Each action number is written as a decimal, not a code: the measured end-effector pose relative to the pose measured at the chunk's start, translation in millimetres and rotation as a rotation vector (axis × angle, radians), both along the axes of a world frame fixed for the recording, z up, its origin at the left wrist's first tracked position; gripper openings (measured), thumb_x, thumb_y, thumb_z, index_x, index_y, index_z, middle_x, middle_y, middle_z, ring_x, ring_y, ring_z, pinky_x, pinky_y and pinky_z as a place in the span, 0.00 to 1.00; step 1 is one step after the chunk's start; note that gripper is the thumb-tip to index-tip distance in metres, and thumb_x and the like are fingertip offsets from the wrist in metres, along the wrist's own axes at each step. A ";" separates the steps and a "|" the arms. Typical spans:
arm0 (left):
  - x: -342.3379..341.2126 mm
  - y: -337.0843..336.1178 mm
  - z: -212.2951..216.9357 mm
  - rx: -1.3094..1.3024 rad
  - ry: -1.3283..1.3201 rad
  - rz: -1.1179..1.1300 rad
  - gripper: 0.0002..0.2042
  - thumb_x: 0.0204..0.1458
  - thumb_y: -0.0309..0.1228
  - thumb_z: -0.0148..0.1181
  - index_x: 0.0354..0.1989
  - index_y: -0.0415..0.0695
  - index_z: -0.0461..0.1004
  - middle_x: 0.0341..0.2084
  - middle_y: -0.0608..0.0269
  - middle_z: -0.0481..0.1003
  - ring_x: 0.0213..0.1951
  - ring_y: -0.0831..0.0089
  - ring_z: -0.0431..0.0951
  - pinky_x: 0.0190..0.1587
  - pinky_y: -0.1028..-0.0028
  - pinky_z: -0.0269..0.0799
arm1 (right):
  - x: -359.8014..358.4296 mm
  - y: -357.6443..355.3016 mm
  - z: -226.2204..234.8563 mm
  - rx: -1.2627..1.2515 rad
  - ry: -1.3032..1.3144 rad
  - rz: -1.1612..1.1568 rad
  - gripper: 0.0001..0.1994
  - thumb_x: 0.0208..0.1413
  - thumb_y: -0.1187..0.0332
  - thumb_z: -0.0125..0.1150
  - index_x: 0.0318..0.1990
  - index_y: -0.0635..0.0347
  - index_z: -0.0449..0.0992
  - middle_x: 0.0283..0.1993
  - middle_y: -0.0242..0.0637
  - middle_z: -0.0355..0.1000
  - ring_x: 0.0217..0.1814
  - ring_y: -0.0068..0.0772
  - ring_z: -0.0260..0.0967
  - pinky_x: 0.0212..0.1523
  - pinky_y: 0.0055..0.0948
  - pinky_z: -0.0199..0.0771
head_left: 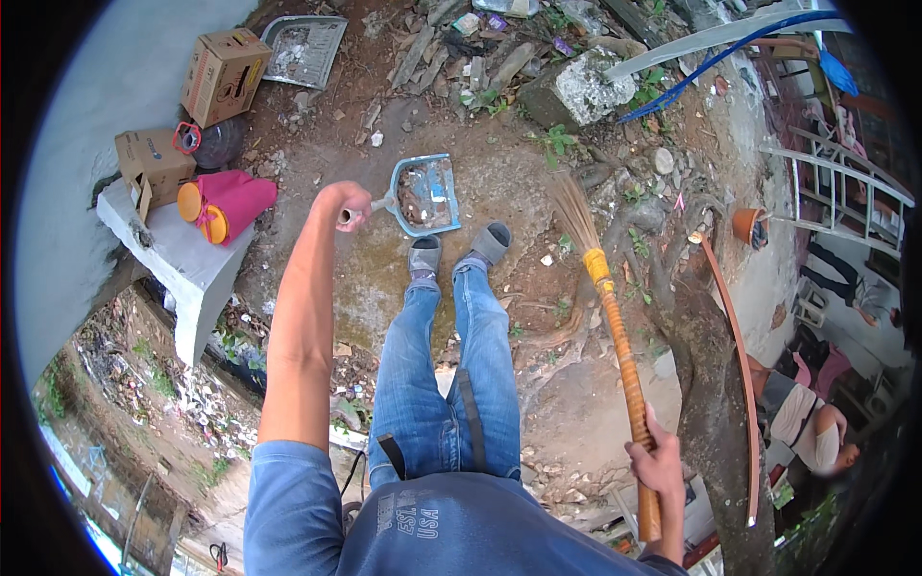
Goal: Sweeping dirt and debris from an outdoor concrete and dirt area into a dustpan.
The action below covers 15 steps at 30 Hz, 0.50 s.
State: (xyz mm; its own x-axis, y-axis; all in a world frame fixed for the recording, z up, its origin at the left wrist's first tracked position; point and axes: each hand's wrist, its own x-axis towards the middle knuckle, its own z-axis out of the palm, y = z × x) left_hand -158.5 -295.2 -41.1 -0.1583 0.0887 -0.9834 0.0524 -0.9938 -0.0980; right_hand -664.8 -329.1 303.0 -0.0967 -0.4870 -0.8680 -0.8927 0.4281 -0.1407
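Broom (618, 326) at right, clamped in fingers of right hand (659, 463), seemingly light, stiff-shafted and springy-bristled, best gripped along the shaft (631, 394); dustpan (432, 231) before the feet (492, 242), handle-gripped in left hand's (348, 204) fingers, probably light.

The brown, uneven earthen ground (336, 123) carried a blocky grey concrete chunk (591, 88), broken grey rubble (477, 72) and small pale stones (664, 160)

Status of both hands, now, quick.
Left hand: closed, holding the handle of the blue-rimmed dustpan.
Right hand: closed around the handle of the broom.
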 end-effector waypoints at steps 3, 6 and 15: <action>-4.6 -7.6 -5.9 -0.107 -0.068 -0.222 0.09 0.43 0.22 0.43 0.12 0.42 0.59 0.08 0.67 0.60 0.10 0.78 0.59 0.12 0.78 0.58 | 0.4 20.2 -29.9 -0.127 0.134 0.389 0.33 0.38 0.70 0.55 0.56 0.69 0.54 0.18 0.51 0.66 0.18 0.41 0.68 0.25 0.32 0.70; 1.2 -10.6 -16.4 -0.196 -0.073 -0.363 0.09 0.41 0.21 0.42 0.11 0.41 0.60 0.08 0.66 0.60 0.10 0.76 0.60 0.13 0.76 0.59 | 24.3 44.5 -53.6 -0.148 0.059 0.563 0.33 0.39 0.70 0.56 0.56 0.69 0.54 0.20 0.53 0.67 0.22 0.46 0.69 0.26 0.35 0.70; -0.4 -28.7 -31.4 -0.119 -0.118 -0.305 0.06 0.38 0.21 0.41 0.13 0.41 0.60 0.07 0.64 0.61 0.09 0.76 0.61 0.11 0.75 0.56 | 65.7 87.9 -55.4 0.234 -0.235 0.402 0.33 0.40 0.69 0.56 0.58 0.59 0.54 0.24 0.55 0.68 0.28 0.49 0.70 0.34 0.35 0.70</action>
State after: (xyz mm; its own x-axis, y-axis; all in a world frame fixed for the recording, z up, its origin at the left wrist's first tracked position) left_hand -158.9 -324.0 -72.5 -0.0269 -0.0018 -0.9996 -0.2444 -0.9696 0.0083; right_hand -599.1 -241.2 247.6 0.2683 -0.2363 -0.9339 -0.9490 0.1019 -0.2984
